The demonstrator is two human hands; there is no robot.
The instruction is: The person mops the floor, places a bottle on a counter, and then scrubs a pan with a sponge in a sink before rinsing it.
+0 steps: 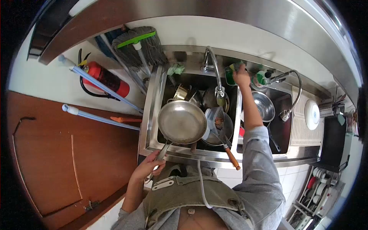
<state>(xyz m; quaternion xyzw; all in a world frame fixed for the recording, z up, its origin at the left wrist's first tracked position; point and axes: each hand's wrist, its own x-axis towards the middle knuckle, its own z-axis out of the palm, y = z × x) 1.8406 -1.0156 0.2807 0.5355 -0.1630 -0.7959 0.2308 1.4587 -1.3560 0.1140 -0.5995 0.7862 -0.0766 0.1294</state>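
Observation:
My left hand (152, 167) is closed around the long metal handle of a frying pan (182, 122). The pan is held over the left sink basin with its bare inner face up. Stretched out to the back of the sink, my right hand (241, 78) has its fingers closed on a dark green scouring pad (238, 66), partly hidden by the fingers. Beside that hand is a small green container (230, 75). Below the pan, the left basin holds stacked pots (182, 92) and a wok-like pan (226, 132) with a wooden-handled spatula (231, 156) lying across it.
A spring-hose faucet (216, 73) arches over the left basin, and a second faucet (295, 82) over the right. A steel bowl (263, 106) sits in the right basin. Beyond are a drying rack (303, 132) and a white plate (312, 115). A fire extinguisher (105, 80) and mop (140, 42) stand left.

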